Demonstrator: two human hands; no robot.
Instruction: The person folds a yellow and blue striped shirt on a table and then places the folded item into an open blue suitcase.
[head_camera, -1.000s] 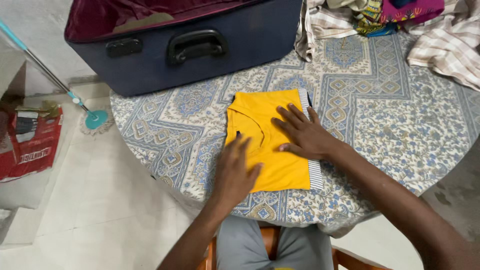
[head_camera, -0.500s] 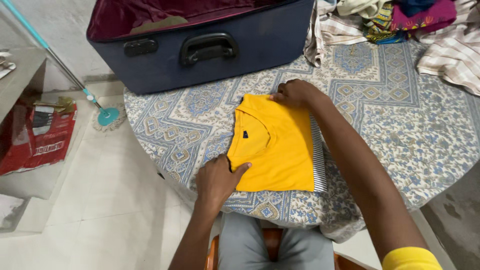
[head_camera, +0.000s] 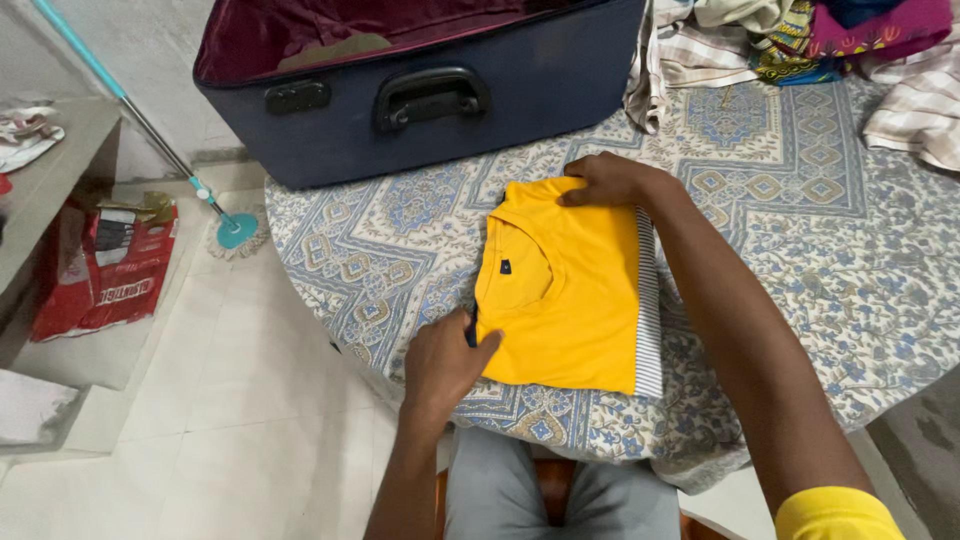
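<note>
Folded yellow shirt (head_camera: 575, 285) mid-frame on bench (head_camera: 800, 260). Left hand (head_camera: 445, 365) pinches its lower-left corner; right hand (head_camera: 610, 180) grips the top edge. Open suitcase (head_camera: 420, 90) above; clothes pile (head_camera: 800, 40) upper right; mop (head_camera: 235, 230) left.

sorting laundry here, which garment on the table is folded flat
The yellow shirt under both hands; the striped, magenta and patterned clothes lie heaped at the far edge.

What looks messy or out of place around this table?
The heap of clothes at the table's far right is tumbled, not folded. A mop leans across the floor on the left. The yellow shirt itself lies neatly folded, the left hand and right hand gripping opposite corners. Nothing is spilled or torn.
</note>
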